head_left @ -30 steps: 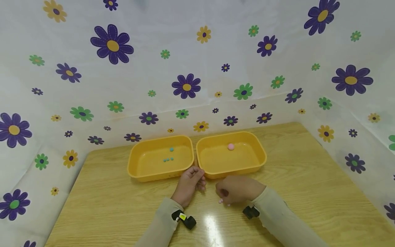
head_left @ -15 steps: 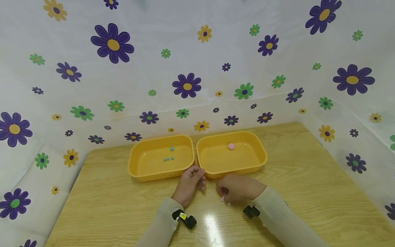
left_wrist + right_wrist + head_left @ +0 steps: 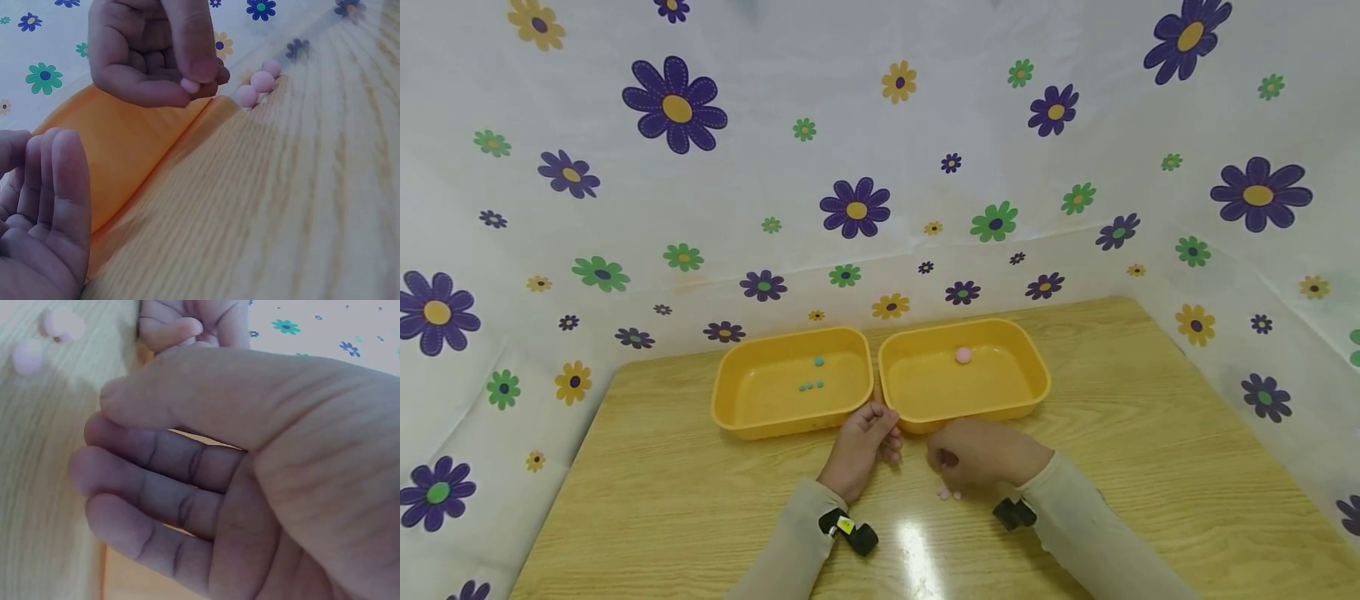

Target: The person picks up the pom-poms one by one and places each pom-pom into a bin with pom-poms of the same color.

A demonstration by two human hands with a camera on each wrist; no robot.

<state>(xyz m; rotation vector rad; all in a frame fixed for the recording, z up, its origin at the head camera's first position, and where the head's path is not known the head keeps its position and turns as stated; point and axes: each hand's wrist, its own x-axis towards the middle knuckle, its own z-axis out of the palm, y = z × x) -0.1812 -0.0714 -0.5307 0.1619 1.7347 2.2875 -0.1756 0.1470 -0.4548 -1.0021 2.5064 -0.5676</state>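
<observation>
My right hand (image 3: 988,454) is over the table in front of the right yellow tray. Its thumb and fingertip pinch a small pink ball (image 3: 189,85), best seen in the left wrist view. Three more pink balls (image 3: 262,82) lie in a row on the table just beyond those fingers. The left hand (image 3: 859,450) rests by the gap between the two trays, close to the right tray's near corner. In the left wrist view its fingers (image 3: 70,175) are loosely extended, with nothing seen in them.
The right yellow tray (image 3: 992,416) holds one larger pink ball (image 3: 963,356). Inside the left yellow tray (image 3: 790,427) are several teal balls (image 3: 818,362), one larger than the others. A flowered white sheet (image 3: 760,183) stands around the wooden table (image 3: 647,500).
The pink balls below the right hand now sit closer together, one having shifted toward the other. The right hand has moved slightly, and the left hand stays where it was.
</observation>
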